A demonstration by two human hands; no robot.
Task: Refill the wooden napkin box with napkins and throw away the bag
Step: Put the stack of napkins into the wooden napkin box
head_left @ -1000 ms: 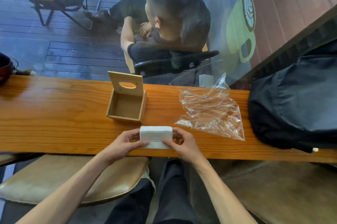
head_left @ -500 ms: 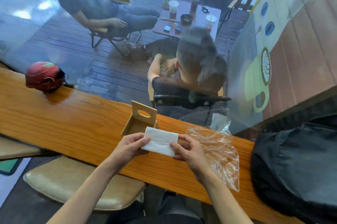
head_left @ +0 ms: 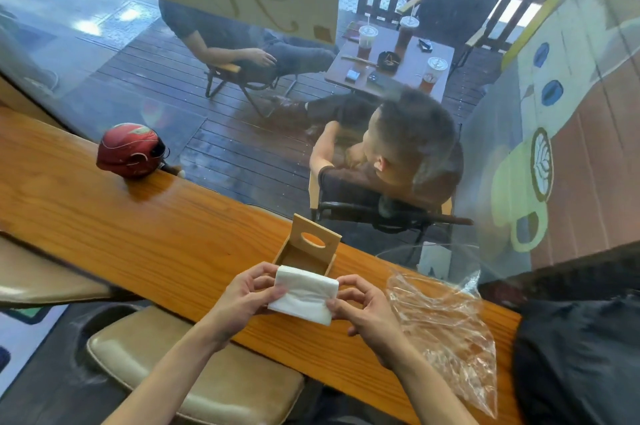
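Left hand (head_left: 242, 296) and right hand (head_left: 363, 310) pinch opposite ends of the napkin stack (head_left: 303, 293), raised just in front of the open wooden box (head_left: 304, 253) (lid upright). Empty plastic bag (head_left: 446, 334) lies on the counter (head_left: 156, 237), right of the hands.

napkins (head_left: 304, 294) hide box (head_left: 304, 253) front

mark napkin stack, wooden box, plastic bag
napkin stack (head_left: 304, 294): head view, middle of top sheet.
wooden napkin box (head_left: 313, 236): head view, raised lid above the oval slot.
plastic bag (head_left: 446, 331): head view, crumpled centre.

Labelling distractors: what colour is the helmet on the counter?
Red, with thin pale line markings; the helmet shows best in the head view, at the counter's far left.
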